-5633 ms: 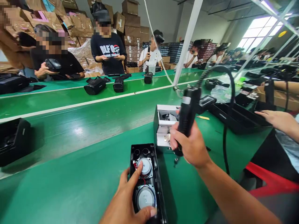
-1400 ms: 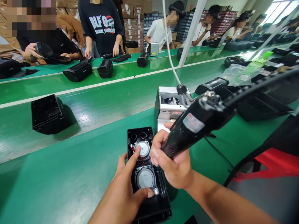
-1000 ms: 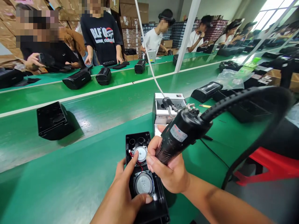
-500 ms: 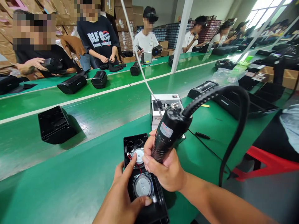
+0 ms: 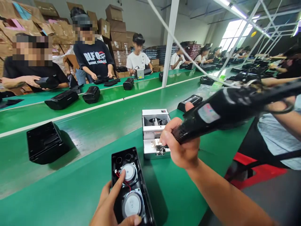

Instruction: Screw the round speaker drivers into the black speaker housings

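Observation:
My left hand (image 5: 109, 204) grips a black speaker housing (image 5: 146, 204) that lies open side up on the green bench. Its index finger rests on the upper round speaker driver (image 5: 130, 172), and the thumb lies by the lower driver (image 5: 132, 204). Thin red wires (image 5: 128, 185) run between the drivers. My right hand (image 5: 182, 146) is closed around a black electric screwdriver (image 5: 197, 117), tilted with its cable end up to the right. The screwdriver's tip is at the front of a white screw feeder (image 5: 147, 152); fingers partly hide the contact.
An empty black housing (image 5: 44, 142) stands on the green belt (image 5: 94, 133) to the left. More black speaker boxes (image 5: 62, 99) sit farther back. Several co-workers (image 5: 92, 56) work across the line. A red stool (image 5: 263, 172) and a person's arm (image 5: 284, 117) are at right.
My right hand has carried the screwdriver away from the housing, rightward to the screw feeder, tilting it flatter. My left hand stays on the housing. The camera view has tipped upward.

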The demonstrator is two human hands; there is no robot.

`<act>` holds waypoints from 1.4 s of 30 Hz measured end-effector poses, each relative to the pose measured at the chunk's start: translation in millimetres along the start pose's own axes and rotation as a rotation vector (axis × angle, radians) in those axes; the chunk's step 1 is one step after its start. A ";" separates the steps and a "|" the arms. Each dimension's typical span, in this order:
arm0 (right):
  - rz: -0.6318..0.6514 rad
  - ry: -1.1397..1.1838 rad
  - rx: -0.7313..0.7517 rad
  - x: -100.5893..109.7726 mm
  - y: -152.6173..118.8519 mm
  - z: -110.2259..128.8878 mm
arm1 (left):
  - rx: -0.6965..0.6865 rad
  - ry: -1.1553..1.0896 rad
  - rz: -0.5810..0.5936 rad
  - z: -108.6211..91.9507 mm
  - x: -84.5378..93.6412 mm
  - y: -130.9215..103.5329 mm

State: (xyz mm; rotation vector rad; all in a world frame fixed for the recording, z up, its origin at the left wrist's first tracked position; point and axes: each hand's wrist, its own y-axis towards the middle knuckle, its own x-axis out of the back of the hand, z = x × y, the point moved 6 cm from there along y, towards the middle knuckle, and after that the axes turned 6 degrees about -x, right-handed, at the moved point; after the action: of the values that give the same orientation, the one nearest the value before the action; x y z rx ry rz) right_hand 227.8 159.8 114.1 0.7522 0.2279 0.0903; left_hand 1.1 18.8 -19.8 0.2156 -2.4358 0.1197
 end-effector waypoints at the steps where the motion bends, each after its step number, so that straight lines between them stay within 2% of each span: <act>1: 0.021 -0.022 -0.008 0.2 2.5 -4.7 | 0.026 -0.017 0.003 -2.6 -1.1 2.1; 5: -0.002 -0.037 -0.082 -1.3 1.4 -14.5 | 0.088 -0.094 0.038 -16.4 -4.0 5.6; 8: 0.016 0.060 -0.264 -3.5 -2.3 -11.0 | 0.108 -0.157 0.123 -22.2 -5.6 1.0; 11: 0.050 0.237 -0.391 -6.9 -14.2 9.0 | 0.153 -0.160 0.185 -20.9 -6.2 -4.2; 14: 0.040 0.367 -0.370 -12.6 -35.9 35.6 | 0.162 -0.133 0.177 -23.0 -5.7 -4.2; 17: 0.088 0.382 -0.362 -25.3 -62.7 45.1 | 0.162 -0.143 0.154 -28.8 -6.6 -2.4; 21: 0.139 0.318 -0.380 -35.6 -89.8 32.8 | 0.189 -0.128 0.148 -31.8 -7.8 -2.0; 24: 0.142 0.309 -0.384 -35.8 -98.5 21.6 | 0.184 -0.127 0.138 -32.7 -7.1 -1.3; 31: 0.113 0.357 -0.424 -33.0 -106.5 6.5 | 0.197 -0.126 0.144 -32.1 -7.0 -1.8; 42: 0.157 0.390 -0.480 -34.7 -107.8 -9.8 | 0.210 -0.097 0.142 -32.5 -6.7 -0.9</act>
State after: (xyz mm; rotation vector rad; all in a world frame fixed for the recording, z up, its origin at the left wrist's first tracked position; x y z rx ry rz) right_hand 191.8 82.3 39.2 0.2661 0.4975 0.4274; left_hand 26.7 23.4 0.7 0.1439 -2.5334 0.4380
